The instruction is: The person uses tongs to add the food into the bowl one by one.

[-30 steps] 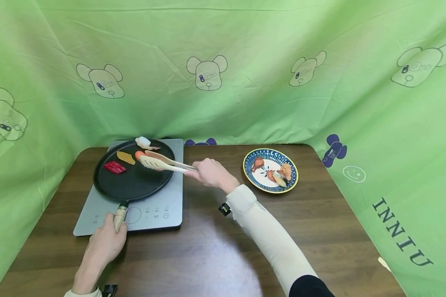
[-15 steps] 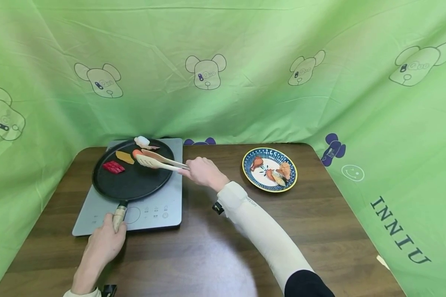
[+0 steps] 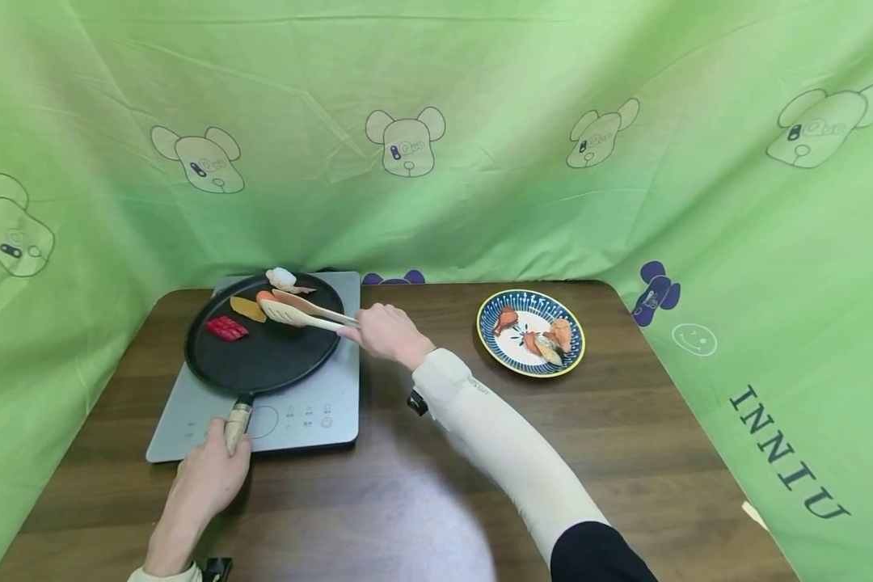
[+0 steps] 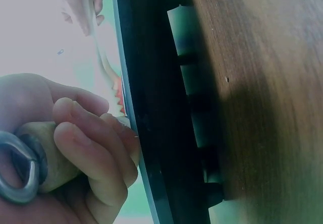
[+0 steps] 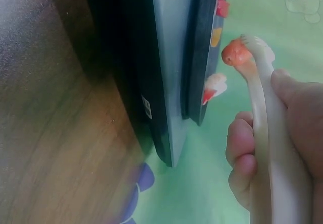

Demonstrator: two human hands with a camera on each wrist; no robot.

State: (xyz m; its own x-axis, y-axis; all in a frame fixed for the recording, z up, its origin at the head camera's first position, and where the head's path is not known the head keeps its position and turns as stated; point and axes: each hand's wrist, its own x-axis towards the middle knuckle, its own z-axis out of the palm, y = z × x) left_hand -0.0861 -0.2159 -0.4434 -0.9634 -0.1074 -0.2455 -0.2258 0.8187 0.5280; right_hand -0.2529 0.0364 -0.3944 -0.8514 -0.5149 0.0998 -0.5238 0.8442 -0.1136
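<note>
My left hand (image 3: 209,478) grips the wooden-looking handle (image 3: 237,422) of a flat black frying pan (image 3: 247,368); in the left wrist view its fingers curl round the handle, near a metal hanging ring (image 4: 31,176). My right hand (image 3: 389,331) squeezes a pair of pale tongs (image 3: 285,314) over the pan. Between the tong tips is an orange-red food piece (image 5: 235,52), held above the pan surface in the right wrist view. On the pan lie a red meat piece (image 3: 225,328), a yellow piece (image 3: 248,309) and a whitish piece with a pinkish tail (image 3: 282,280).
Under the pan is a grey induction cooker (image 3: 313,432) with touch controls. To the right stands a blue-patterned plate (image 3: 511,349) with several food pieces, including a brown drumstick-like one (image 3: 505,320). A green cloth (image 3: 495,218) hangs behind the wooden table (image 3: 407,501).
My right hand has moved left, carrying the tongs and the orange-red piece further over the pan, closer to the yellow piece. My left hand stays on the pan handle.
</note>
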